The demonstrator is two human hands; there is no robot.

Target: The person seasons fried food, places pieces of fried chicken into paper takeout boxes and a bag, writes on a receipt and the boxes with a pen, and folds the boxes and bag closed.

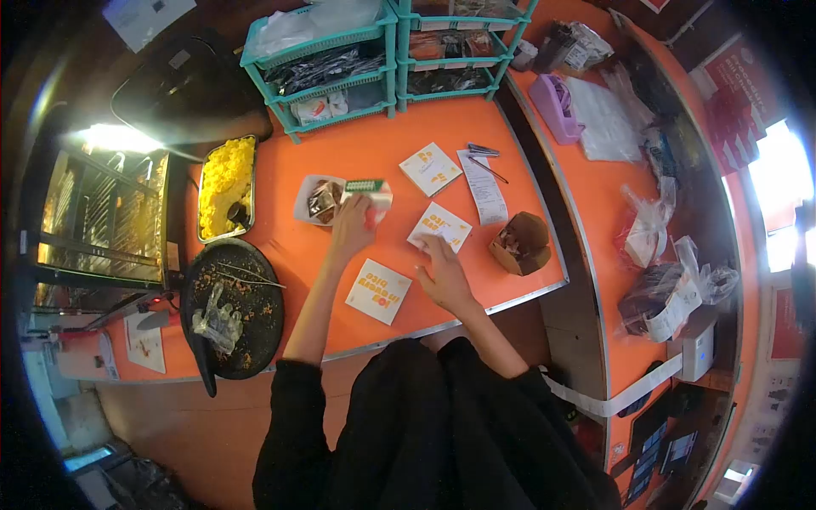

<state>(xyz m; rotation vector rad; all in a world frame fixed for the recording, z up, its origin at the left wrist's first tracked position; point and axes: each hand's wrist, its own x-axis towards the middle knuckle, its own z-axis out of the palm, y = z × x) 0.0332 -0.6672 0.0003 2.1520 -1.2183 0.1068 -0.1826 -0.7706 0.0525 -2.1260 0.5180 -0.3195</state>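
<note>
My left hand [353, 228] is closed on a small packet [374, 192] with a green-and-white top and some red on its side; its exact kind is blurred. Just left of that hand, an open white box [308, 201] holds a brown item in wrapping [325, 201]. My right hand [444, 276] has its fingers apart, with the fingertips at the near edge of a closed white box with orange lettering [440, 224]. Similar closed boxes lie nearby: one white box [379, 291] between my forearms and another white box [430, 168] farther back.
A tray of yellow food [228, 183] and a black round pan [242, 280] with a clear plastic glove are at left. An open brown carton [520, 244], a receipt [486, 189] and a pen [490, 169] lie right. Teal shelves [331, 78] stand at the back.
</note>
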